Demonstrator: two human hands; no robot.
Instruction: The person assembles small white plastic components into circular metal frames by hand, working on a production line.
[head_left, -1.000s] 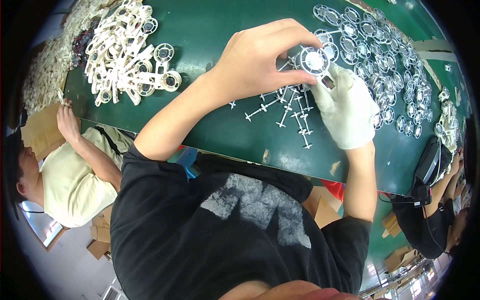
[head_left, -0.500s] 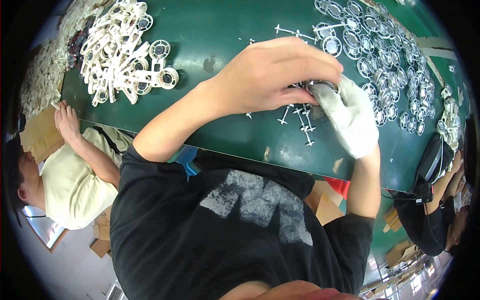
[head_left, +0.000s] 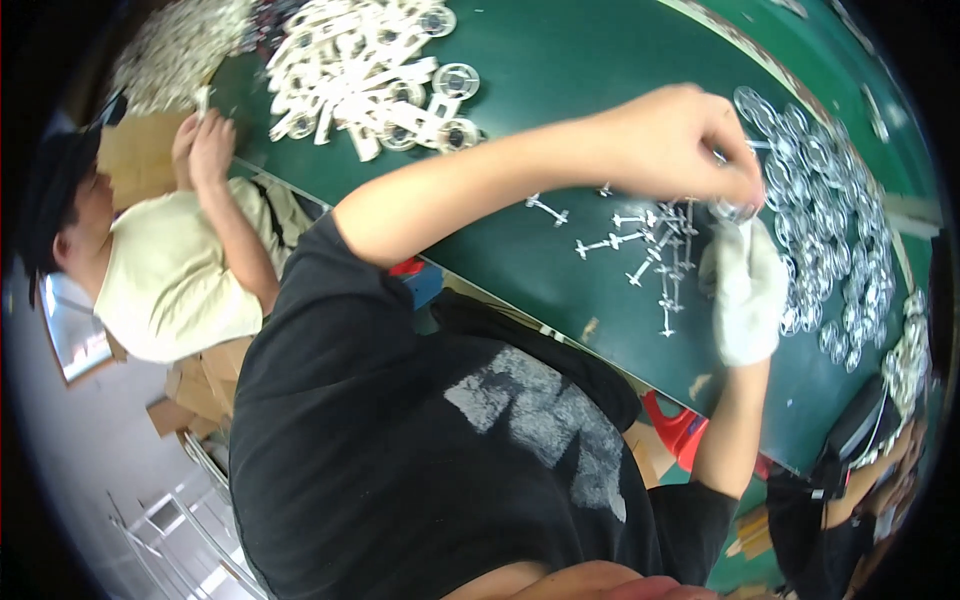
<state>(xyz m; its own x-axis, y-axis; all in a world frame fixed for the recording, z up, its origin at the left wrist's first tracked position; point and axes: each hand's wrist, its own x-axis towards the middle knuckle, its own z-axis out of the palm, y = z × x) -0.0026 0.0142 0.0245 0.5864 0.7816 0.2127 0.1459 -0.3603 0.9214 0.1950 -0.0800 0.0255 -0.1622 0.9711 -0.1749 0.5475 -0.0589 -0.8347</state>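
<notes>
My left hand (head_left: 690, 145), bare, reaches across to the right with fingers bent and pinched together. Its fingertips meet a shiny round metal ring part (head_left: 733, 211), and whatever else they pinch is hidden. Below it, my right hand (head_left: 748, 300), in a white glove, is closed around that ring part and holds it just above the table. Beside the glove, on its left, lie several small silver crossbar pieces (head_left: 655, 245), loosely heaped on the green tabletop (head_left: 560, 290).
A big pile of shiny chrome rings (head_left: 835, 220) covers the right side. Cream-coloured arm parts with round ends (head_left: 365, 75) are heaped at the far left. A co-worker in a pale shirt (head_left: 180, 270) sits at left; another person's arm (head_left: 850, 490) shows lower right.
The view has turned, and the piles appear shifted. My left hand has lifted from beside the ring part to over its top. My gloved hand still holds the ring, now more upright.
</notes>
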